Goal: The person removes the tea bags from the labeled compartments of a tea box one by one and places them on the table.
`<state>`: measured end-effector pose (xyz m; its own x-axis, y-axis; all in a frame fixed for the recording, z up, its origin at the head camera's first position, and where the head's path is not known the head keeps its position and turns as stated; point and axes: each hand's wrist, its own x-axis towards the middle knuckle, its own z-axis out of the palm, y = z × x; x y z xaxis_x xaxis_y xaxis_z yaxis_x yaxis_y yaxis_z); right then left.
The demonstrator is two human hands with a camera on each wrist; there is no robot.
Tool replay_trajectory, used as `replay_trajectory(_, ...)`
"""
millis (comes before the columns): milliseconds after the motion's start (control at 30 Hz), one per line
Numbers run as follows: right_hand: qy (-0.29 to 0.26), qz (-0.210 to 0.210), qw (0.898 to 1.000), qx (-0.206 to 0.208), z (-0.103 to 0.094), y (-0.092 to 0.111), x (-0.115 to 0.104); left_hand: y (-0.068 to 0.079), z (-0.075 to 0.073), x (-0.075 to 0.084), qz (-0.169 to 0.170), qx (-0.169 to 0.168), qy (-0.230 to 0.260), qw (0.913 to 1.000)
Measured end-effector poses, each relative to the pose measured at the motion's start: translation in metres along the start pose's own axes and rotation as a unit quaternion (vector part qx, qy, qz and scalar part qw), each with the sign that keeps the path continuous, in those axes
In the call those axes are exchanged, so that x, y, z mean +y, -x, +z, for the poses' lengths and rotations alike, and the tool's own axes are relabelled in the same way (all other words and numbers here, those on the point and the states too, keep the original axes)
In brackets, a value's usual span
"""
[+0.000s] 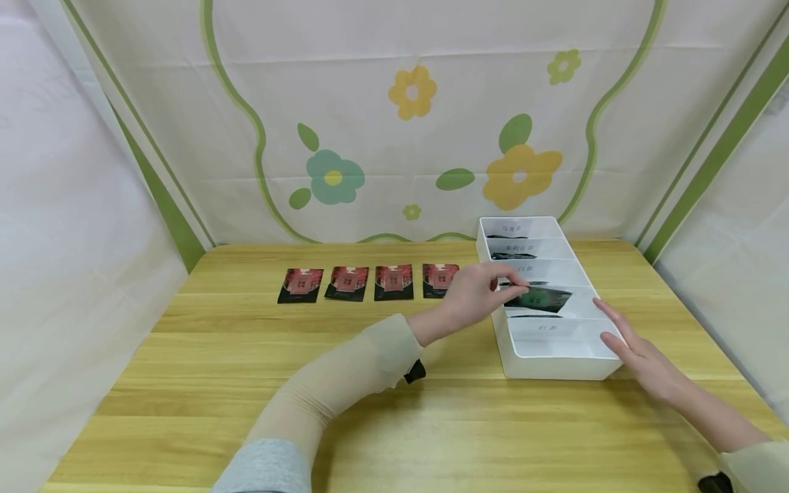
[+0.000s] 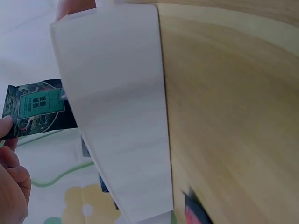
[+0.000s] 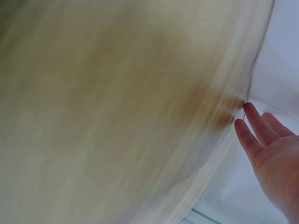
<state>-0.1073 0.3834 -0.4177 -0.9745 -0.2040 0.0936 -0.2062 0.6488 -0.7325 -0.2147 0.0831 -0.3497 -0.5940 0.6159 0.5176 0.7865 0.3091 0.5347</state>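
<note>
My left hand pinches a dark green tea sachet by its edge between thumb and fingers. The sachet hangs over the second-nearest compartment of a long white divided box. In the left wrist view the sachet shows a green label, its far end passing behind the box wall. My right hand has its fingers extended, fingertips right at the box's right rim near the front. The nearest compartment bears a label with characters on its divider. Dark sachet edges stick up in several farther compartments.
Several red and black sachets lie in a row on the wooden table, left of the box. The rightmost sachet is partly behind my left hand. A floral curtain closes off the back.
</note>
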Motion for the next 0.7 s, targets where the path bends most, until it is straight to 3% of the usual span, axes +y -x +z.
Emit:
replay_trajectory(333, -0.004, 0.0, 1.0, -0.005, 0.0, -0.001, -0.001, 0.003, -0.032, 0.002, 0.027, 0.007, 0.008, 0.9996)
replay_trajectory(700, -0.006, -0.005, 1.0, -0.005, 0.0, 0.001, 0.001, 0.038, -0.072, -0.008, -0.018, 0.003, 0.061, 0.998)
